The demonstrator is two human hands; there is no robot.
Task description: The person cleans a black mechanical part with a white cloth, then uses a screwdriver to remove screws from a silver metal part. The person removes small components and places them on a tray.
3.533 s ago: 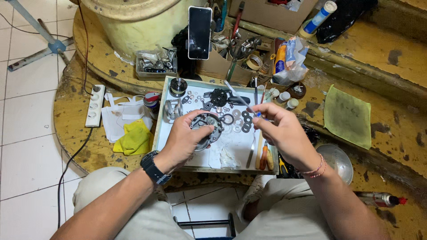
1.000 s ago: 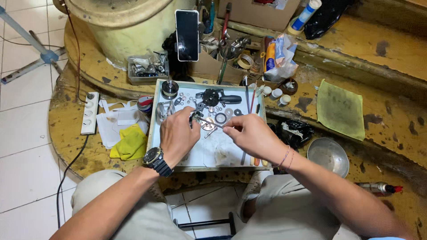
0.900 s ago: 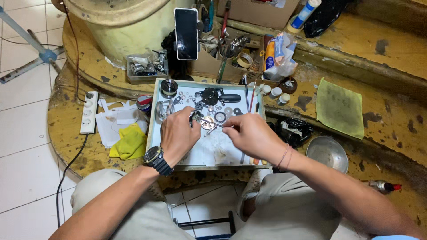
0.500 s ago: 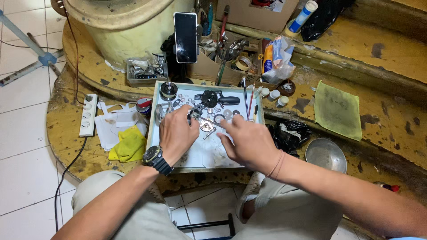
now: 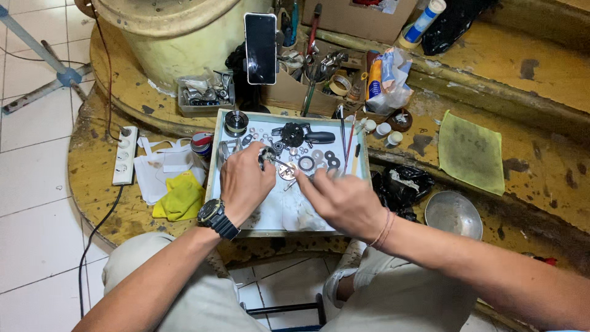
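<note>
1. The shallow white rectangular work tray with a pale green rim (image 5: pixel 212 161) sits on a worn yellow-painted round ledge (image 5: pixel 92 166) and serves as the landmark here.
2. The left hand (image 5: pixel 244 181), with a black wristwatch (image 5: pixel 217 217) on its wrist, lies over the tray's left half; its fingers are curled tight around a small dark metal mechanical part (image 5: pixel 268 155) with a thin shaft poking out toward the tray's middle.
3. The right hand (image 5: pixel 344 200) lies over the tray's near right part, with a thin pink cord bracelet (image 5: pixel 385 228) at the wrist. Its fingers are stretched forward and close together, the tips reaching the small brass-coloured round disc (image 5: pixel 287 171) near the tray's centre; whether they pinch anything cannot be told.
4. Inside the tray, toward its far edge, lie loose metal washers and rings (image 5: pixel 319 158), a black knobbed crank handle (image 5: pixel 304 135) and a grey cylindrical spool (image 5: pixel 236 122).
5. Slim hand tools (image 5: pixel 346 136) lie along the tray's right side.
6. Just left of the tray lie a folded yellow cloth (image 5: pixel 180 198) and white paper (image 5: pixel 160 172); farther left is a white power strip (image 5: pixel 125 155).
7. Beyond the tray's far edge an upright black smartphone (image 5: pixel 260 48) stands.
8. Right of the tray sit a crumpled black plastic bag (image 5: pixel 399 187), a round steel bowl (image 5: pixel 453 214) and a flat green cloth (image 5: pixel 471 152).
</note>
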